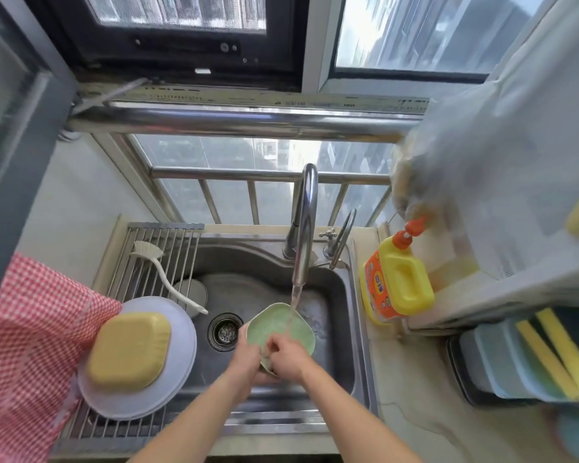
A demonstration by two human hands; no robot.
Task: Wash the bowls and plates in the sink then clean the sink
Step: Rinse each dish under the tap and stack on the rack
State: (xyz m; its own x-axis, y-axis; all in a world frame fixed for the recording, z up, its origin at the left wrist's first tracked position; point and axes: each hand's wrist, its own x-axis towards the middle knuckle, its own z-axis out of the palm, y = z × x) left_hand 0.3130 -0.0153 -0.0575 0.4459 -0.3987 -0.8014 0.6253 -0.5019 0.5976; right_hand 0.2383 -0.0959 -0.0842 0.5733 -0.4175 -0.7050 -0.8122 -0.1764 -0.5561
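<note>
A pale green bowl (pixel 276 325) is tilted over the steel sink (pixel 335 295), under the stream running from the tall faucet (pixel 304 228). My left hand (pixel 246 357) grips the bowl's near left rim. My right hand (pixel 286 357) has its fingers inside the bowl at the near edge, rubbing the wet surface. On the drying rack (pixel 154 259) left of the sink lie white plates (pixel 181 332) with a yellow bowl (pixel 129 349) upside down on top.
A white dish brush (pixel 161 272) lies on the rack, and a round white lid (pixel 194 292) sits under it. The drain strainer (pixel 226 330) is left of the bowl. A yellow detergent bottle (pixel 396 282) stands right of the sink. A red checked cloth (pixel 27 345) hangs left; sponges (pixel 555 352) sit far right.
</note>
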